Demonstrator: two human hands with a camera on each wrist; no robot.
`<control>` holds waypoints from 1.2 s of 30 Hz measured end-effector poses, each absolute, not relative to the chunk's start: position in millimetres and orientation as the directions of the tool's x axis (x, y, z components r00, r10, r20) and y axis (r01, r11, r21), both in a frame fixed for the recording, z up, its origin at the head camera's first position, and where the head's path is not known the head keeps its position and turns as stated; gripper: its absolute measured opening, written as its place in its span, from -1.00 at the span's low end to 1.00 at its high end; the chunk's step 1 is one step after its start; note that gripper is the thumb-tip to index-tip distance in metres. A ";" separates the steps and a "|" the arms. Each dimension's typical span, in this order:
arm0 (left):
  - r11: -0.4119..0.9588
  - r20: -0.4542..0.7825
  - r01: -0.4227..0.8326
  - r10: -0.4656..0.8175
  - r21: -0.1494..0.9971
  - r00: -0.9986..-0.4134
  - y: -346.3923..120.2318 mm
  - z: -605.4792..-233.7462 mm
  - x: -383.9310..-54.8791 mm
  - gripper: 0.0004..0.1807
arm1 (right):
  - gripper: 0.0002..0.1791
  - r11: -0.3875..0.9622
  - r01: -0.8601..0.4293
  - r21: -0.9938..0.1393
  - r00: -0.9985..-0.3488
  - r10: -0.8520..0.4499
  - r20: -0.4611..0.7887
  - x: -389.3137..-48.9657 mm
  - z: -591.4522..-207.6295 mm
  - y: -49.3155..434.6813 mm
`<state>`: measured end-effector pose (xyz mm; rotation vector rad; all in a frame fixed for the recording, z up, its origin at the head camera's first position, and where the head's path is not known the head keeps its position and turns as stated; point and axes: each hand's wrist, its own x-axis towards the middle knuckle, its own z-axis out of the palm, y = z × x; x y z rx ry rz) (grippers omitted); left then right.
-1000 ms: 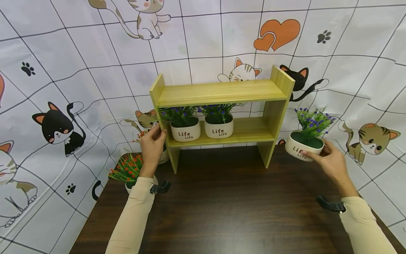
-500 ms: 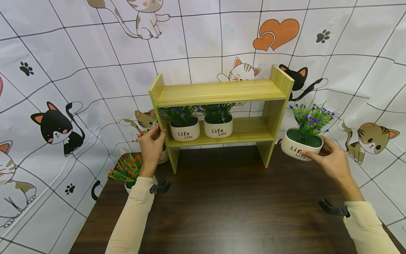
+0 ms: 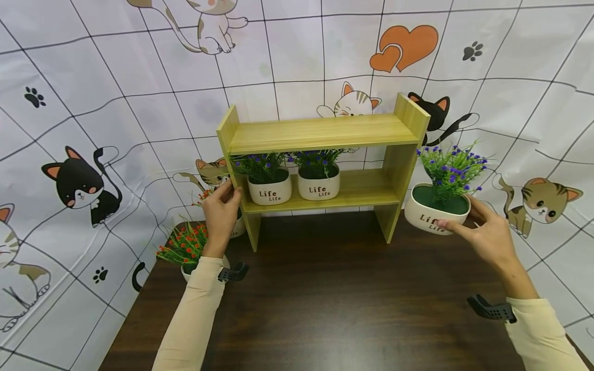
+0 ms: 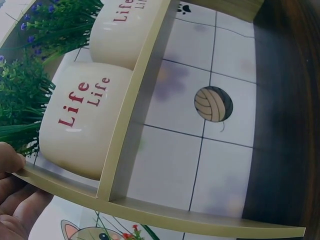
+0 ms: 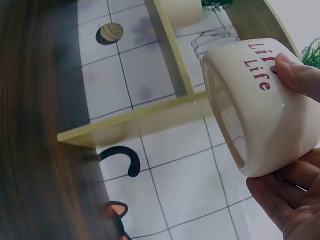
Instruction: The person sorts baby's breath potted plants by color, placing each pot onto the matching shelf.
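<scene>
A potted artificial plant (image 3: 429, 214) with purple flowers is in the right hand (image 3: 491, 241), just right of the shelf. Thumb in front and fingers at its side, the hand grips the cream pot (image 5: 272, 107), whose base shows in the right wrist view. My left hand (image 3: 221, 219) pinches the front edge of the left side panel of a light wooden two-tier shelf (image 3: 320, 135); the left wrist view shows thumb and fingers (image 4: 27, 205) on either side of that panel. Two matching potted plants, a left one (image 3: 269, 190) and a right one (image 3: 318, 186), stand on the lower tier.
Left of the shelf, partly behind the left arm, stand a red-flowered potted plant (image 3: 187, 250) and another pot (image 3: 238, 226). The dark wooden table (image 3: 325, 288) runs under everything. A wall covering (image 3: 297, 56) with cat drawings is close behind.
My right hand has carried the purple-flowered potted plant a little left, toward the shelf's right side. The left hand has kept its hold on the side panel.
</scene>
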<state>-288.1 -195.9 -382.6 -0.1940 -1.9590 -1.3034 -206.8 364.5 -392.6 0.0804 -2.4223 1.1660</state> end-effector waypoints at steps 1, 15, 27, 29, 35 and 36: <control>0.465 0.659 0.504 -0.273 0.728 -0.701 -196.2 -382.7 -288.2 -0.67 | 0.00 0.639 -0.246 -0.729 -0.898 0.134 0.420 -205.9 -391.0 362.4; 0.467 0.653 0.496 -0.277 0.732 -0.704 -197.2 -383.8 -288.0 -0.66 | -0.01 0.620 -0.360 -0.697 -0.867 0.052 0.495 -201.6 -376.1 330.4; 0.478 0.663 0.501 -0.270 0.721 -0.698 -197.9 -382.0 -288.3 -0.69 | -0.05 0.606 -0.387 -0.695 -0.877 -0.010 0.480 -209.3 -370.1 304.0; 0.477 0.664 0.502 -0.268 0.721 -0.698 -198.0 -382.0 -288.6 -0.69 | -0.03 0.617 -0.390 -0.683 -0.877 -0.022 0.480 -211.5 -369.5 299.9; 0.472 0.666 0.507 -0.268 0.721 -0.696 -198.0 -382.8 -288.3 -0.69 | 0.01 0.639 -0.369 -0.675 -0.893 -0.042 0.449 -219.5 -367.9 288.9; 0.472 0.665 0.507 -0.268 0.721 -0.697 -198.0 -382.9 -288.2 -0.69 | 0.02 0.638 -0.365 -0.678 -0.896 -0.045 0.441 -221.2 -367.7 287.2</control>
